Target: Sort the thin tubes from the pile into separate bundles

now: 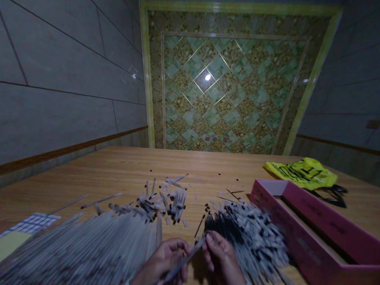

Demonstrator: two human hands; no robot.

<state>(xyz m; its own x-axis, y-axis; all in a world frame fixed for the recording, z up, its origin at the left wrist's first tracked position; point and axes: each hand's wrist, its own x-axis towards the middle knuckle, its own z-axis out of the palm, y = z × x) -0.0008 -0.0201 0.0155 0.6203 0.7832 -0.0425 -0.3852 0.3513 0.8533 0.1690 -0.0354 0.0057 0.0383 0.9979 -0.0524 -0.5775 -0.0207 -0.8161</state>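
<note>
My left hand (162, 267) and my right hand (222, 263) meet at the bottom middle of the view, over a wooden table (122, 170). Both are closed on one thin grey stick (185, 258) that slants between them, the left hand at its lower end, the right hand pinching its upper end. A big heap of long grey sticks (75, 252) lies to the left of my hands. To the right lies a pile of sticks with black tips (247, 228). A smaller scatter of short pieces (164, 200) sits beyond my hands.
An open pink cardboard box (323, 233) stands at the right. Behind it lies a yellow bag (301, 173) with black straps. A yellow sheet with a grid of small squares (17, 234) is at the left edge. Grey walls enclose the table.
</note>
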